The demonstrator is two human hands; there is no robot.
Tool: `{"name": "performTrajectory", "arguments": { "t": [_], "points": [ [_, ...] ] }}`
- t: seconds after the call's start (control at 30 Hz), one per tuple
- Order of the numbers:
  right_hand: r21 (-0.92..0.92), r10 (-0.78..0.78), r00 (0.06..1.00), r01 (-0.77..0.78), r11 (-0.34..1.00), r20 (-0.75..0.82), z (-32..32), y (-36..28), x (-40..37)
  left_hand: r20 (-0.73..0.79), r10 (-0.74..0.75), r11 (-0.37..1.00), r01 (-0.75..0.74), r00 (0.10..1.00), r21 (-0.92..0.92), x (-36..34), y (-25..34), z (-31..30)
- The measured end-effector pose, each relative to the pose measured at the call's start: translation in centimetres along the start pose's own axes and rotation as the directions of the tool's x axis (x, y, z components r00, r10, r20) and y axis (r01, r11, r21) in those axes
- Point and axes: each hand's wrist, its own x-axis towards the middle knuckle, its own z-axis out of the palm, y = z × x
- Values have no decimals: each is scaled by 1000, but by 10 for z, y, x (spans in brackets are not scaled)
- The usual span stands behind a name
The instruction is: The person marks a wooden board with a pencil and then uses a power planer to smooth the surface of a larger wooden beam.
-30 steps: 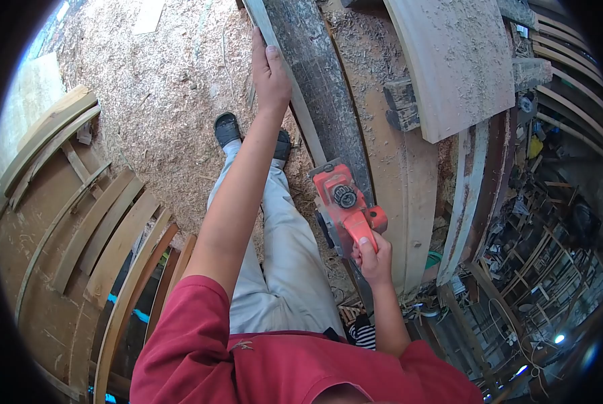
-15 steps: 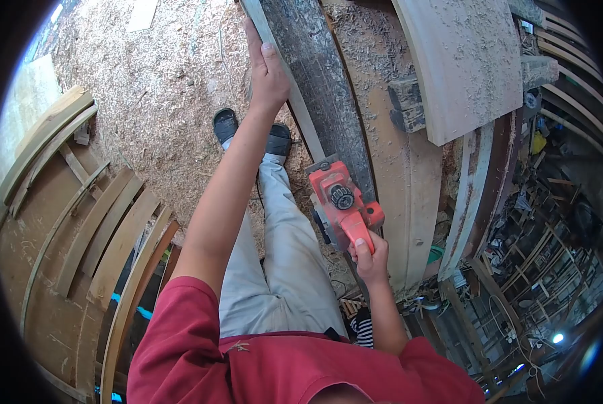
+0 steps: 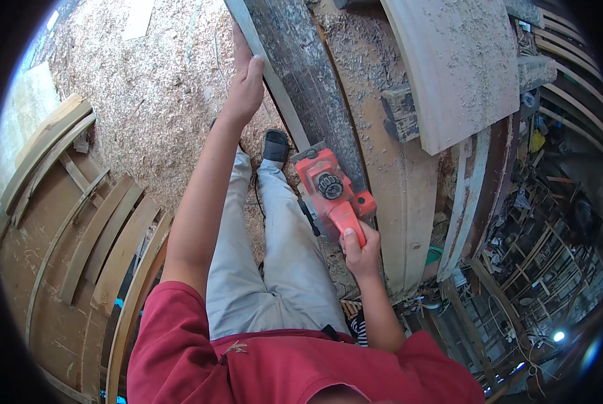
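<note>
My right hand (image 3: 360, 250) is wrapped around the rear handle of a red electric planer (image 3: 329, 192) with a black knob on top. The planer rests at the near end of a long narrow wooden strip (image 3: 281, 101), whose nearer part is hidden under it. Further up the strip, my left hand (image 3: 246, 84) lies against its left side, fingers stretched along the wood and thumb near the top edge. Right beside the strip runs a dark, worn beam (image 3: 311, 64).
Wood shavings (image 3: 140, 101) cover the floor around my feet. To the right, a broad pale board (image 3: 459, 74) lies scattered with shavings on wooden blocks (image 3: 401, 111). Curved wooden pieces (image 3: 106, 236) lean at the left. Scrap wood and clutter (image 3: 544, 242) fill the far right.
The planer and my right hand have shifted slightly left and up in view. My left hand has moved left and a little down. The strip and beam also appear further left.
</note>
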Motion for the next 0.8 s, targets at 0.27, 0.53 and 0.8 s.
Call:
{"name": "performTrajectory", "arguments": {
  "t": [0.27,0.53,0.8],
  "points": [
    [5,-37,998,37,999,-46,21,-36,37,1,-117,993,117,993,22,28,27,-33],
    [39,-51,998,52,998,-27,43,-70,73,-61,81,997,-81,995,11,79,23,-89],
    [30,16,1000,-15,999,-21,64,-136,113,-33,89,985,-93,995,-144,127,14,-125]
  ]
}}
